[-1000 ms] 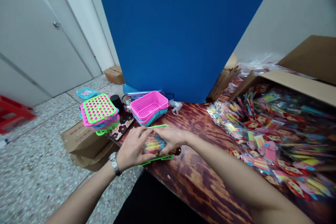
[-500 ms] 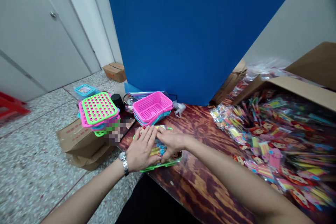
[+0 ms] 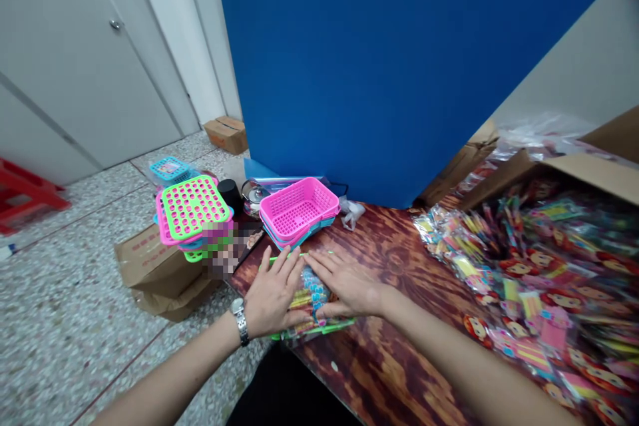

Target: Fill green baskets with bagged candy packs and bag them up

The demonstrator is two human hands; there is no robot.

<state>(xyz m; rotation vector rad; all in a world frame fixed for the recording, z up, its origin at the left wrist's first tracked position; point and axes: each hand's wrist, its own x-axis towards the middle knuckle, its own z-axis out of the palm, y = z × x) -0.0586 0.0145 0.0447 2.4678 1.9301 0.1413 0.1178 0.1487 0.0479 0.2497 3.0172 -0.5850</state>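
Note:
A green plastic basket (image 3: 339,327) sits at the table's near edge, filled with clear-wrapped packets (image 3: 310,289) in yellow, blue and pink. My left hand (image 3: 272,294) lies flat over the left part of the packets, its fingers stretched out; a silver watch is on that wrist. Across the right part rests my right hand (image 3: 349,283), palm down with the fingers extended. Both hands hide much of the basket and its contents. Just behind it stands a stack of baskets (image 3: 299,206), pink on top and blue below.
Several wrapped packets (image 3: 529,293) spill from an open carton (image 3: 589,176) on the right. To the left, green and pink perforated lids (image 3: 196,208) are stacked above a cardboard box (image 3: 154,273). A blue panel (image 3: 379,66) rises behind the table. A crumpled plastic bag (image 3: 352,213) lies beside the stacked baskets.
My right hand has flattened from a curled position, its fingers now stretched over the packets. The left hand stays pressed on them. The whole view has shifted slightly.

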